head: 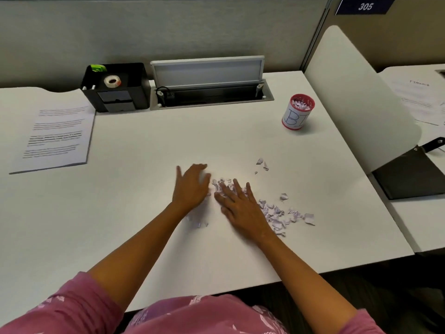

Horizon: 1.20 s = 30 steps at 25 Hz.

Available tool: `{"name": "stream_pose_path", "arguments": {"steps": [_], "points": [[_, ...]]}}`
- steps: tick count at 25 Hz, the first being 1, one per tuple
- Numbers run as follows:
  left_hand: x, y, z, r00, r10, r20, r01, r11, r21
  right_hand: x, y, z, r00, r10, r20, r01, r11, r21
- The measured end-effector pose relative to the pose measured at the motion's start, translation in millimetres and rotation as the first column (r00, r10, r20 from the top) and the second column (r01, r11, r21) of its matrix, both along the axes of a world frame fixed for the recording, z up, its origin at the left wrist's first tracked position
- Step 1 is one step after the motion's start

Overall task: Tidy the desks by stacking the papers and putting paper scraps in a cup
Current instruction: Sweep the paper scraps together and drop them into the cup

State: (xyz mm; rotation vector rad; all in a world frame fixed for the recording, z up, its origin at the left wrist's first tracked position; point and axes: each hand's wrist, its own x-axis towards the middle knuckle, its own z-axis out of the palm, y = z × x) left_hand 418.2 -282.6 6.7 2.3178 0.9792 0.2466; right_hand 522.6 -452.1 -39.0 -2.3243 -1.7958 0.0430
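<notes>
A smooth white desk (144, 213) fills the frame, backed by a grey fabric partition (168, 27). At centre lie crumpled, torn paper scraps (277, 213), trailing toward the lower right. The left hand (191, 186) and right hand (237, 203) rest flat among them, fingers spread, grasping nothing. A round red-rimmed cup (297, 112) with a white paper label stands upper right, already holding scraps. A squared stack of printed papers (55, 138) sits at the left, near a black boxy organizer (115, 86) carrying a tape roll (112, 81).
</notes>
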Motion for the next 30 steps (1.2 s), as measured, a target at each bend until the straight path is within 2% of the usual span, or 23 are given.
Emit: {"name": "stream_pose_path", "arguments": {"steps": [2, 3, 4, 7, 9, 11, 14, 23, 30], "points": [[-12, -8, -2, 0.979, 0.202, -0.042, -0.199, 0.978, 0.056, 4, -6, 7, 0.972, -0.159, -0.171, 0.177, 0.980, 0.092], [-19, -14, -4, 0.966, 0.245, -0.089, -0.240, 0.969, 0.062, 4, -14, 11, 0.934, -0.256, -0.251, 0.292, 0.949, 0.117], [-27, -22, -7, 0.957, 0.255, -0.138, -0.248, 0.966, 0.066, 3, -25, 13, 0.888, -0.354, -0.292, 0.403, 0.907, 0.125], [-45, -43, -19, 0.949, 0.238, -0.209, -0.227, 0.971, 0.072, -4, -60, 16, 0.743, -0.608, -0.281, 0.650, 0.755, 0.086], [-51, -55, -28, 0.957, 0.196, -0.213, -0.175, 0.978, 0.113, -8, -76, 14, 0.672, -0.699, -0.246, 0.727, 0.685, 0.041], [-49, -64, -35, 0.965, 0.154, -0.214, -0.119, 0.979, 0.168, -10, -82, 11, 0.634, -0.740, -0.226, 0.758, 0.652, -0.009], [-34, -71, -36, 0.975, 0.121, -0.185, -0.091, 0.982, 0.164, -5, -76, 13, 0.589, -0.763, -0.266, 0.778, 0.624, -0.068], [30, -62, -47, 0.991, 0.044, -0.126, -0.020, 0.981, 0.191, 38, -37, 8, 0.751, -0.590, -0.296, 0.621, 0.784, 0.012], [73, -37, -51, 0.997, 0.022, -0.072, -0.005, 0.974, 0.226, 92, 6, 0, 0.834, -0.506, -0.218, 0.526, 0.849, 0.041]]}}
